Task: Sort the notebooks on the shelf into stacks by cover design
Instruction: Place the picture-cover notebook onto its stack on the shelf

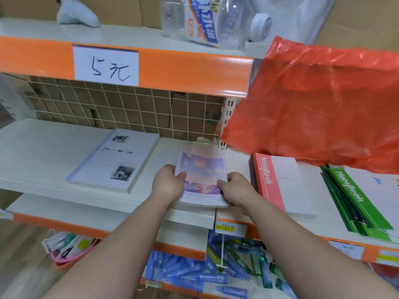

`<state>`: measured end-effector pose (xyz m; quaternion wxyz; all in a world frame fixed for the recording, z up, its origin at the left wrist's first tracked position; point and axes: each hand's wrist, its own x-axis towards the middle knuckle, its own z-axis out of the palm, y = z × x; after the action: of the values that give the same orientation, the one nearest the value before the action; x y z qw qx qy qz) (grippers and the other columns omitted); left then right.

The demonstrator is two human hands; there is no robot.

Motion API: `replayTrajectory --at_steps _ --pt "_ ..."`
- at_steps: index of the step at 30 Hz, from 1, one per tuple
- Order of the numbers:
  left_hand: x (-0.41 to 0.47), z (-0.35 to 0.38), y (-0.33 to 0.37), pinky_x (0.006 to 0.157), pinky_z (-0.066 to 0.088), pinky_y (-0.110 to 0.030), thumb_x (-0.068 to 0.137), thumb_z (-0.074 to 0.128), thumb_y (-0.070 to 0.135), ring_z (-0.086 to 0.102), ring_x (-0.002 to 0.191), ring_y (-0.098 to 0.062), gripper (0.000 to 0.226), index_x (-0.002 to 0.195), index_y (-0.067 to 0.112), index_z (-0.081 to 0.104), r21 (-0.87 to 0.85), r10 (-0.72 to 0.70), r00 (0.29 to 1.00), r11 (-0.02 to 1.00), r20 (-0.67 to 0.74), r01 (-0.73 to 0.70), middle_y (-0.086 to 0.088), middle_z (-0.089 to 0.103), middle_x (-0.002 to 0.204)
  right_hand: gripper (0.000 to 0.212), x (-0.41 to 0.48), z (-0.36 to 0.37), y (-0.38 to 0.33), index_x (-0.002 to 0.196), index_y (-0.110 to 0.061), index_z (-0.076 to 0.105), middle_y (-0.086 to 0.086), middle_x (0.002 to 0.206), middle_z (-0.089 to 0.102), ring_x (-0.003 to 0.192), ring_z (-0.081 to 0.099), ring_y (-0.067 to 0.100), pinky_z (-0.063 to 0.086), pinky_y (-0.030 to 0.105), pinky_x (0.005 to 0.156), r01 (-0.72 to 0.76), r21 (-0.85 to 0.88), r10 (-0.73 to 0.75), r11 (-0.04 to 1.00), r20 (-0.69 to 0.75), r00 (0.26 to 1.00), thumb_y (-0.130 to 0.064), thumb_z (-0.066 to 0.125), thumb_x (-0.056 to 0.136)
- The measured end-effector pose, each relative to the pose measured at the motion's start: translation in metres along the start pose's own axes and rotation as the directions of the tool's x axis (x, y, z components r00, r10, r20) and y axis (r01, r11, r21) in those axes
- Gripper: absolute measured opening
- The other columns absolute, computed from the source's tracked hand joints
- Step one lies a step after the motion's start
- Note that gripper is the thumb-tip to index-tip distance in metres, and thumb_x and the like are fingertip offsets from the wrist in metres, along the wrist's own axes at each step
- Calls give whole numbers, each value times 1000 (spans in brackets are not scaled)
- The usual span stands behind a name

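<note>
Head view looks down on a white metal shelf (54, 147) with an orange front strip. A thin stack of purple sky-picture notebooks (203, 169) lies flat at the middle of this shelf, its near edge at the shelf's front lip. The left hand (168, 182) is curled round the stack's left edge, thumb lying on the cover. The right hand (235, 188) grips the lower right edge, thumb also on top.

To the left, well apart, sits a thicker stack of white notebooks with small black-and-white photos (114, 160) and printed lettering. Just to the right lies a stack of coral-spined white notebooks (280, 182), and beyond it a fanned pile of green-spined notebooks (354, 203), both spines reading "NoteBook".

A translucent red plastic bag (319, 104) hangs over the right-hand stacks. On the upper shelf edge is a white handwritten price label (105, 65), and above it a clear plastic bottle (211, 20) lies on its side. Blue packaged pens (194, 272) fill the shelf below.
</note>
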<state>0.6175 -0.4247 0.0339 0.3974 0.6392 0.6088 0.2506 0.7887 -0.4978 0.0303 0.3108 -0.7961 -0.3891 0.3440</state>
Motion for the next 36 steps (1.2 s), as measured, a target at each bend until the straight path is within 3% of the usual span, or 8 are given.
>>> replayTrajectory --at_steps 5,8,10,13,17,20,26,36 --pt "18 -9 -14 93 41 -31 96 59 33 55 121 -32 46 134 7 54 133 26 1000 991 -7 -25 -12 59 134 25 18 16 -10 100 -7 54 17 97 63 88 62 34 52 42 75 14 -43 -14 999 -11 1000 -31 55 92" --pt "32 -13 -17 85 42 -32 95 61 33 57 115 -35 41 124 5 60 181 56 998 982 -17 -52 -15 63 125 24 25 22 -19 98 -8 51 11 90 58 85 57 31 46 36 72 29 -74 -30 997 -21 999 -31 56 94" --pt "38 -13 -20 70 39 -32 94 61 30 60 101 -37 27 99 4 62 217 81 997 973 -11 -77 -15 65 99 25 29 28 -20 83 -11 44 5 77 47 77 48 26 36 31 61 24 -104 -28 994 -36 999 -30 55 96" --pt "47 -11 -27 61 29 -33 94 60 27 58 86 -39 30 76 8 44 294 117 993 949 9 -114 -16 55 82 36 35 37 -17 71 -16 35 1 69 40 74 45 25 27 29 52 8 -163 -19 987 -62 998 -32 55 96" --pt "56 -7 -34 65 35 -35 94 60 23 58 88 -41 24 84 2 53 367 190 979 908 69 -202 -25 58 95 29 39 44 -11 85 -10 43 2 75 44 78 47 26 31 31 61 -23 -218 6 976 -77 997 -35 56 96" --pt "57 -3 -38 66 36 -35 93 60 23 58 90 -40 26 91 -3 59 394 221 970 887 99 -243 -24 57 97 28 41 46 -8 94 -8 49 10 91 55 83 50 27 35 30 65 -28 -259 0 966 -105 994 -35 55 96" --pt "58 1 -45 68 39 -34 93 62 27 57 93 -40 30 94 -2 60 452 224 971 860 84 -237 -21 56 100 32 44 50 -4 103 -4 54 16 105 58 92 55 32 37 31 67 -17 -286 -25 958 -142 990 -34 57 95" --pt "56 3 -51 63 35 -33 92 62 27 56 81 -38 28 81 2 56 406 265 963 876 47 -261 -15 50 87 31 40 51 0 108 -3 54 16 110 55 94 55 32 36 28 69 -21 -307 -36 952 -177 984 -31 57 96"
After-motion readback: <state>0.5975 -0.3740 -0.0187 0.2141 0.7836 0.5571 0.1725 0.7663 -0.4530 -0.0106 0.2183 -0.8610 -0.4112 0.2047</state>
